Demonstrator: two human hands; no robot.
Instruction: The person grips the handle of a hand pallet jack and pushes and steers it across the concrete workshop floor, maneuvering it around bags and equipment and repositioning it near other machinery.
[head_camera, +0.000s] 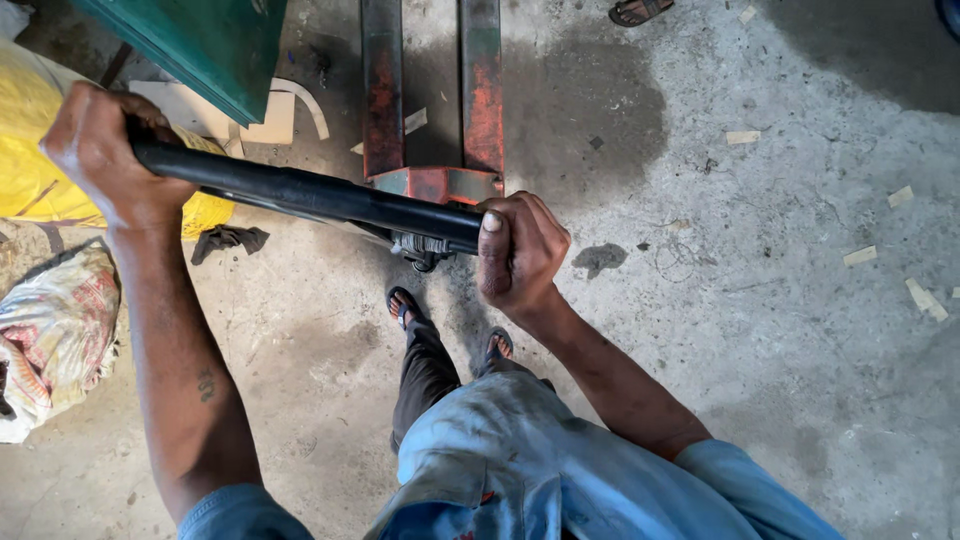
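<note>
Below, the stained concrete floor (760, 330) carries a rusty red pallet jack (432, 95), its forks running away from the person. Across its near end lies the black handle bar (300, 190); left hand (100, 150) and right hand (520, 250) clench its ends.

Blk handle bar (310, 192) — red forks (430, 90) — yellow sack (30, 150).

Stained grey concrete floor (760, 330), yellow sack (25, 150) at left edge, pale printed sack (55, 335) below it, dark rag (228, 238) near the yellow sack, green metal panel (205, 40) at top left, cardboard scraps (275, 115) beside it, paper bits (860, 256) scattered right, sandal (640, 10) at top edge
</note>
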